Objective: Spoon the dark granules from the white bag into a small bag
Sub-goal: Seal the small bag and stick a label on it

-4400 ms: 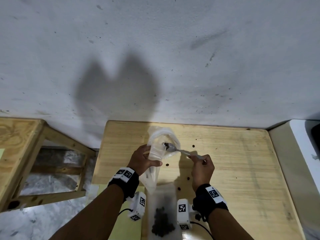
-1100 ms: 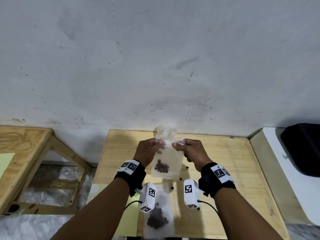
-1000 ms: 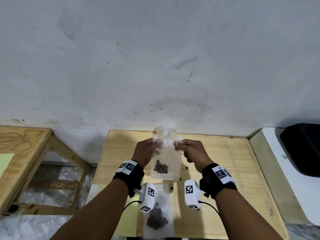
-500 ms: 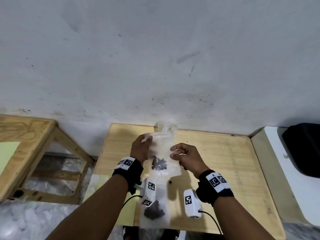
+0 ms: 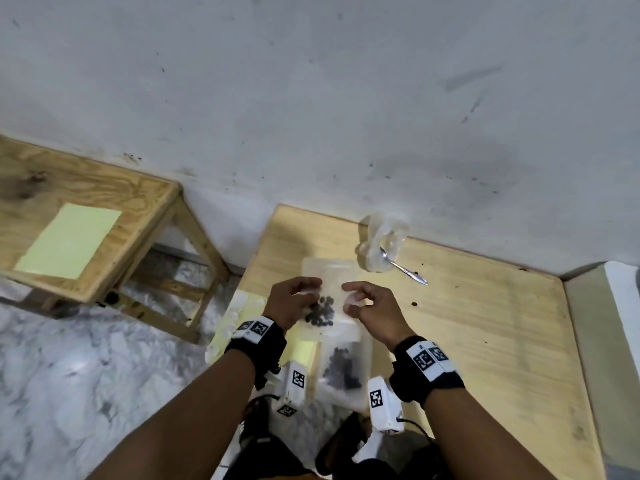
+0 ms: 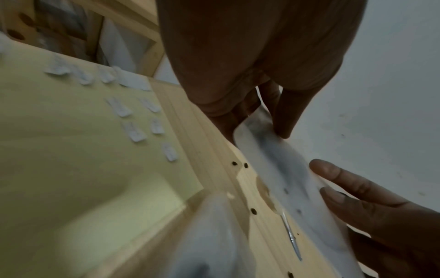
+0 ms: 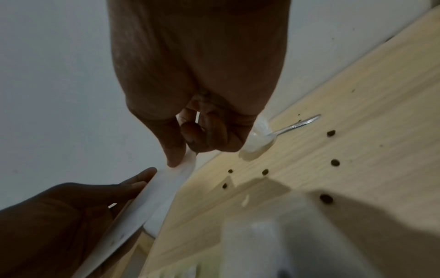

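A small clear bag [image 5: 327, 271] with a clump of dark granules [image 5: 321, 311] is held over the wooden table [image 5: 485, 341]. My left hand [image 5: 308, 292] pinches its left edge and my right hand [image 5: 351, 299] pinches its right edge. The left wrist view shows thumb and fingers of the left hand [image 6: 266, 127] on the bag's rim [image 6: 252, 131]. In the right wrist view the right hand [image 7: 183, 156] pinches the other side. The crumpled white bag [image 5: 381, 237] stands at the table's back edge, with the metal spoon [image 5: 403, 270] lying against it.
A second bag of granules [image 5: 343, 370] lies at the table's front edge. Loose granules [image 5: 414, 304] dot the wood. A yellow sheet [image 5: 235, 317] with white scraps covers the left edge. A wooden stool [image 5: 145, 209] stands left, a white surface [image 5: 623, 306] right, and the wall runs behind.
The spoon has been set down by the white bag. Both hands took the small bag, held it upright, then lowered it toward the table and slid down from its top rim to its sides.
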Demonstrator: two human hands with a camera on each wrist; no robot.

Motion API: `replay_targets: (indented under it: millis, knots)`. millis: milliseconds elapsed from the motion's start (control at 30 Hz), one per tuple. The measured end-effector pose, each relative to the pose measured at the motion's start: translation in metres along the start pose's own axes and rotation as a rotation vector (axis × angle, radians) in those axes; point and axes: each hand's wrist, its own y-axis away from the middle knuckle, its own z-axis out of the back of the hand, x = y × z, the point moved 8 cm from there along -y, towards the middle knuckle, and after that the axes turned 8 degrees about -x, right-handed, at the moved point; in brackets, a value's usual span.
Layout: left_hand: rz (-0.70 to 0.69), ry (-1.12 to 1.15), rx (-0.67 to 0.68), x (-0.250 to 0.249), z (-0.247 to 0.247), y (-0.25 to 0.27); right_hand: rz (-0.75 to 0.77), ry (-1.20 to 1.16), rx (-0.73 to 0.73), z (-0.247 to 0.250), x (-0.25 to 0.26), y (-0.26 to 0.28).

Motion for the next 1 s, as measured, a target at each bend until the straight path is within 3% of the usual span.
replay_targets:
  millis: [300, 533, 700, 867, 1000]
  knots:
    - [0.048, -0.031, 0.020, 0.030, 0.094, -0.017, -0.016, 0.032, 0.001, -0.101, 0.007, 0.022]
    - [-0.023, -0.161, 0.169, 0.036, 0.132, -0.036, -0.061, -0.015, -0.048, -0.151, 0.008, 0.025]
    - [0.053, -0.049, 0.021, 0.039, 0.164, -0.058, -0.162, 0.025, -0.209, -0.148, -0.015, 0.017]
    - [0.045, -0.002, -0.056, 0.046, 0.188, -0.083, -0.243, 0.267, -0.171, -0.160, -0.040, 0.013]
    - [0.018, -0.021, -0.054, 0.049, 0.197, -0.096, -0.333, 0.329, -0.167, -0.179, -0.053, 0.010]
